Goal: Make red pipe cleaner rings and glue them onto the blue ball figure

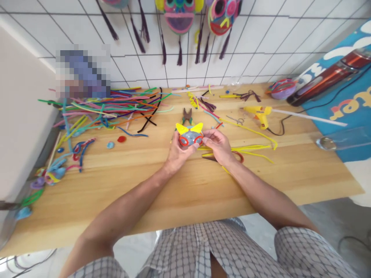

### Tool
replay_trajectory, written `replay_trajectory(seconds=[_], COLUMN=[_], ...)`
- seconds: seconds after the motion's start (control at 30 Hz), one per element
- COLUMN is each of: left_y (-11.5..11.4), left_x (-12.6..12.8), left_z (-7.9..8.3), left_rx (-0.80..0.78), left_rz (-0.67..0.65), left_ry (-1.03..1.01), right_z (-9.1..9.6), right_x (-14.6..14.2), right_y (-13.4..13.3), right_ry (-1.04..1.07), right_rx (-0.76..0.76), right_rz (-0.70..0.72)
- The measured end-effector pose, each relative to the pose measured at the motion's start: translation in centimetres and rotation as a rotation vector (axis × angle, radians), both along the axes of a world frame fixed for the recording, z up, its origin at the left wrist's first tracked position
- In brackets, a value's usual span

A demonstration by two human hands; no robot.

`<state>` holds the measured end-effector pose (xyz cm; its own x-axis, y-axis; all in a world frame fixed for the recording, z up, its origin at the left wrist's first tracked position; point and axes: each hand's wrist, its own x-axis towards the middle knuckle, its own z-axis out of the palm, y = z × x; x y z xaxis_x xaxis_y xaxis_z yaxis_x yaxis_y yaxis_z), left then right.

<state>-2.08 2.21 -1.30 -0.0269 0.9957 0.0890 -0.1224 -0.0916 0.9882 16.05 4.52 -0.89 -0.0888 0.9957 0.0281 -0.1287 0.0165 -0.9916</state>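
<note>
A small grey-blue craft mask (190, 134), with yellow pipe-cleaner ears on top and red rings round its eyes, is between my two hands over the middle of the table. My left hand (177, 154) is closed round its left side and lower edge. At the other side, my right hand (218, 144) has its thumb and fingers pinched on the mask near the right red ring. Just behind it lie pliers (188, 115) with green handles, partly hidden. Scissors (239, 156) with orange-red handles lie under my right wrist, on and beside yellow pipe cleaners (255, 147).
A heap of coloured pipe cleaners (116, 106) covers the back left. At the right are a yellow glue gun (259, 114) with its cord, a red-brown flask (327, 77) and a clear cup (344, 139). Decorated masks (179, 17) with tassels hang on the tiled wall.
</note>
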Motion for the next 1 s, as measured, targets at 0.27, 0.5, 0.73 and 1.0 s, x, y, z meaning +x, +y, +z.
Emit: replay_trajectory(seconds=[0.27, 0.5, 0.73, 1.0], left_y=[0.0, 0.1, 0.2, 0.6], left_x=[0.4, 0.4, 0.8, 1.1], left_z=[0.0, -0.2, -0.3, -0.5], left_rx=[-0.014, -0.008, 0.063, 0.145], left_rz=[-0.005, -0.002, 0.098, 0.162], left_ry=[-0.074, -0.065, -0.005, 0.066], right_z=[-0.2, 0.0, -0.1, -0.1], right_x=[0.4, 0.1, 0.4, 0.9], right_y=[0.1, 0.0, 0.3, 0.5], right_ry=[-0.065, -0.035, -0.078, -0.110], right_rx=[0.014, 0.016, 0.000, 0.001], right_rz=[-0.009, -0.043, -0.040, -0.013])
